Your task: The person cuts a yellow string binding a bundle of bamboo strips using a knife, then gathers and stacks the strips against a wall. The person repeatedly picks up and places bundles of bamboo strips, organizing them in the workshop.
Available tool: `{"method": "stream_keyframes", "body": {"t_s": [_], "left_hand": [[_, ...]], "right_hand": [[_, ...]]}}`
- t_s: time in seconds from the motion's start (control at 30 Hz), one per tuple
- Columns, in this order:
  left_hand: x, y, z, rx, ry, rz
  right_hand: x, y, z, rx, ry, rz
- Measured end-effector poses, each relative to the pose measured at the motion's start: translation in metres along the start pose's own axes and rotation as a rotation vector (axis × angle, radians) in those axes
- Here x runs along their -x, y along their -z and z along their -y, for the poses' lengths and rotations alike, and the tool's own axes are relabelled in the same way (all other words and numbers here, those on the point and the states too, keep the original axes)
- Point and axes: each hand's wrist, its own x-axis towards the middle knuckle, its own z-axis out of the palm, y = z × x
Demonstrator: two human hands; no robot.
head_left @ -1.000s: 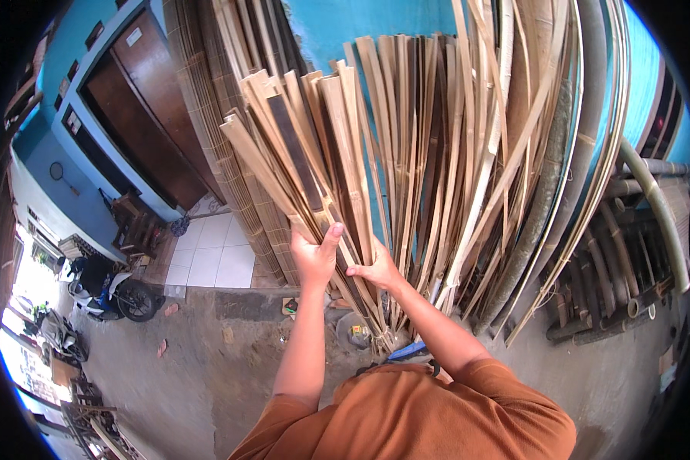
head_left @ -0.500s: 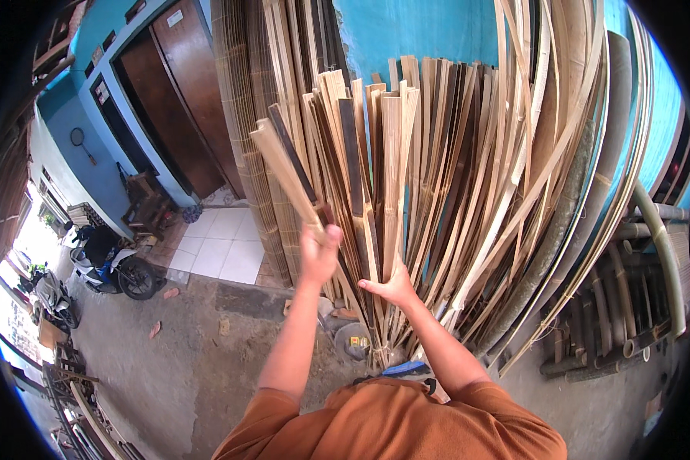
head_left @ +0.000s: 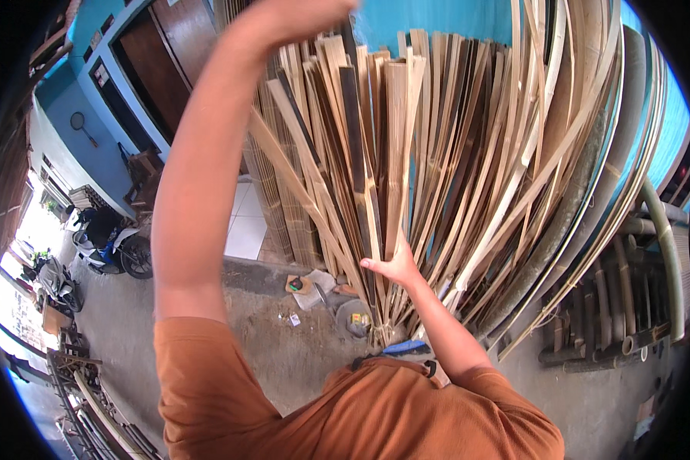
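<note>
My left hand (head_left: 314,14) is raised high, with the arm stretched up past the strips. The picture's upper edge cuts it off and motion blurs it, so its fingers and anything in them are hidden. Lower down, my right hand (head_left: 399,267) grips a pale bundle of flat bamboo strips (head_left: 395,146), its thumb across the front and the other fingers behind. Many more upright bamboo strips (head_left: 437,138), pale and dark brown, fan out around it. One pale strip (head_left: 287,178) leans outward to the left.
Long curved bamboo poles (head_left: 590,184) lean at the right, beside a rack of bamboo tubes (head_left: 613,307). A grey bucket (head_left: 353,318) and small litter lie near the strips' feet. Rolled bamboo blinds (head_left: 272,192) stand at the left. Motorbikes (head_left: 107,244) are parked farther left.
My left hand has let go of the strips at the left and swung upward to the picture's top. That pale strip now leans farther left. The right hand keeps its grip.
</note>
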Motion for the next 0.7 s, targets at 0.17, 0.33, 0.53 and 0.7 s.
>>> {"method": "stream_keyframes", "body": {"t_s": [0.17,0.33,0.53,0.7], "left_hand": [[-0.009,-0.039,0.005,-0.146,0.064,0.481],[0.011,-0.017,-0.020,-0.420,-0.141,0.237],[0.130,-0.053,0.035,0.088,-0.247,-0.846],[0.276,-0.241,0.119,0.647,0.463,-1.059]], "right_hand": [[-0.001,0.004,-0.008,-0.014,-0.007,0.012],[-0.004,-0.005,-0.008,-0.034,0.017,0.015],[-0.014,0.019,-0.016,-0.053,-0.128,0.035],[-0.010,0.008,-0.027,-0.059,-0.042,-0.083]]}}
